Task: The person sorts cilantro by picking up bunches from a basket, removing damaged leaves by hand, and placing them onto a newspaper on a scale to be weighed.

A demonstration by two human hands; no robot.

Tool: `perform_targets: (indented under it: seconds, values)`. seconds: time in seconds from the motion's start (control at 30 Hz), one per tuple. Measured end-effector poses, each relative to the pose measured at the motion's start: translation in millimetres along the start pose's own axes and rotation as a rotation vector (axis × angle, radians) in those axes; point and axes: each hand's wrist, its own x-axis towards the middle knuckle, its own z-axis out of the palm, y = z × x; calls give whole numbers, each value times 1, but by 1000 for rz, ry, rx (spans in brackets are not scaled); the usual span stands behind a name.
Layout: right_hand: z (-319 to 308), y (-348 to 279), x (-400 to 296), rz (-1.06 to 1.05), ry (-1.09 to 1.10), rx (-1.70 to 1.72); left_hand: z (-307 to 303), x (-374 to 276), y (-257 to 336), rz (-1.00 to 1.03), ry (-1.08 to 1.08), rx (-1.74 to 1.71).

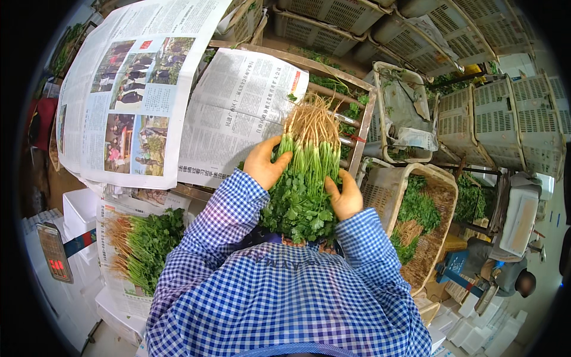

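Observation:
A thick bunch of rooted leafy greens, likely coriander, lies in front of me with its pale brown roots pointing away and its leaves toward my body. My left hand grips its left side, thumb across the stems just below the roots. On the opposite side my right hand presses in where stems meet leaves, its fingers partly hidden behind the greens. Under the root end, a sheet of printed newspaper covers part of a metal-framed rack.
More newspaper is stacked at left. Another bunch of greens lies on paper beside a scale display. Right stands a plastic crate holding greens, with stacked crates beyond. A person is near white foam boxes.

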Motion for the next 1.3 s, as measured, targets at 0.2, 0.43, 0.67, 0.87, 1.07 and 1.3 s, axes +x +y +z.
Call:
perform_targets:
  seconds: [0.2, 0.43, 0.67, 0.87, 1.07, 1.3]
  values:
    - [-36, -11, 60, 95, -47, 336, 3, 0, -9, 21, 21, -63]
    - [-10, -35, 124, -63, -294, 275, 10, 4, -27, 123, -28, -264]
    - [-14, -69, 154, -160, -538, 439, 7, 0, -27, 159, -35, -197]
    - [9, -97, 158, -149, -430, 186, 20, -1, -30, 353, 130, 89]
    - [26, -95, 160, -98, -252, -4, 20, -3, -27, 355, 129, 105]
    - [16, -102, 142, -166, -288, 359, 19, -2, -44, 635, 260, 271]
